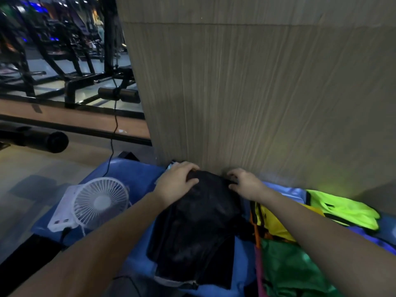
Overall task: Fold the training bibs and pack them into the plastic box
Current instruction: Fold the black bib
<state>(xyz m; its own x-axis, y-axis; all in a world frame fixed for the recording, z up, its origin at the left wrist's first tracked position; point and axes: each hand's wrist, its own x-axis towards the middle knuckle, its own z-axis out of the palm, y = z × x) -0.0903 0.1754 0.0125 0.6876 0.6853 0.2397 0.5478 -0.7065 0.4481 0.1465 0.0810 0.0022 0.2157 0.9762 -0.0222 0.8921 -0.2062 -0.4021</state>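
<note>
A black training bib (199,228) lies spread on the blue-covered surface (128,174) in front of me. My left hand (176,183) grips its far left corner, fingers curled over the cloth. My right hand (246,185) pinches the far right corner. To the right lies a pile of other bibs: a neon yellow-green one (342,209), a yellow one (276,226) and a green one (293,273). No plastic box is in view.
A small white desk fan (96,204) stands on the surface at the left, its cable running up the wall edge. A tall wood-grain panel (257,93) rises directly behind the bibs. Gym machines (64,61) fill the far left.
</note>
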